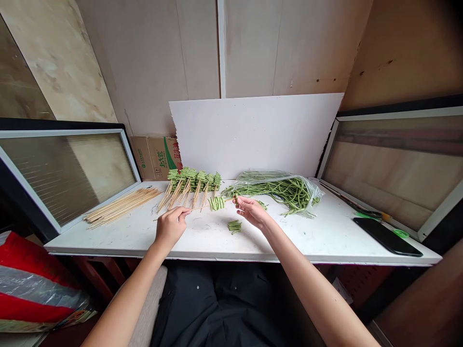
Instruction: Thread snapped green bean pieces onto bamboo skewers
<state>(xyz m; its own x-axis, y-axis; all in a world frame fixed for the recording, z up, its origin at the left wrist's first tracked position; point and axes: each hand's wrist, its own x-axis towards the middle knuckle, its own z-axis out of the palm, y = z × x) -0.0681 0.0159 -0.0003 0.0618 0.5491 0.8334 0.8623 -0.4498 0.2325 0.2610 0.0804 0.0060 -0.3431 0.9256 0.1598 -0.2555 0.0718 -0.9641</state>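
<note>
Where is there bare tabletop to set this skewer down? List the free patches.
Free: the white table between the bag of long beans and the black phone; also the front-left strip below the bare skewers. Crowded: the middle back, with finished skewers, both hands and cut bean pieces.

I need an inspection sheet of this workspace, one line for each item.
Surface: white table, scuffed.
Job's things: left hand holds a skewer threaded with green bean pieces; right hand at its tip; loose cut pieces beside.
Clutter: bare skewers, finished skewers, bag of long beans, phone, scissors.
Grippers: both hands pinching.
Cables: nothing seen.
Surroundings: white board, cardboard box, framed panels either side.
</note>
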